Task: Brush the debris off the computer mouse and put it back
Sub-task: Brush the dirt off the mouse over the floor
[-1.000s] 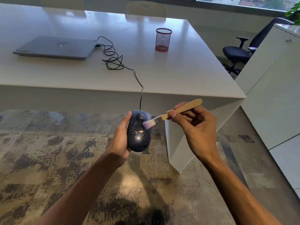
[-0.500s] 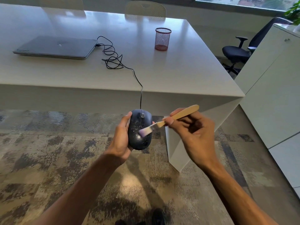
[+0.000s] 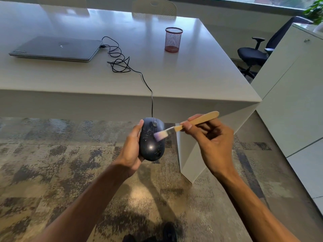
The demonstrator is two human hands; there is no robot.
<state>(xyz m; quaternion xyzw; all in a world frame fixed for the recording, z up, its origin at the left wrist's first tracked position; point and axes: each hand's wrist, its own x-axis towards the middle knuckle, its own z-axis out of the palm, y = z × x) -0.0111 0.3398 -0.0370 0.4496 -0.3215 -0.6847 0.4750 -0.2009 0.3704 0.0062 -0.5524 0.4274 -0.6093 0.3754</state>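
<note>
A dark wired computer mouse (image 3: 150,145) with pale specks of debris on its top is held in the air in front of the table edge. My left hand (image 3: 130,152) grips it from the left side and below. My right hand (image 3: 212,140) pinches a small brush (image 3: 183,127) by its wooden handle. The pale bristles touch the upper right of the mouse. The mouse cable (image 3: 125,65) runs up over the table edge, tangles in a loose coil and plugs into a shut grey laptop (image 3: 56,48).
The white table (image 3: 201,79) carries a red mesh pen cup (image 3: 173,39). A white cabinet (image 3: 295,95) stands to the right, with a black office chair (image 3: 253,55) behind it. Patterned carpet (image 3: 52,163) lies below my hands, and my shoes show at the bottom edge.
The brush swept down across the mouse top and has come back up towards its upper right. Fewer specks show on the mouse than a second ago. My left hand stays nearly still.
</note>
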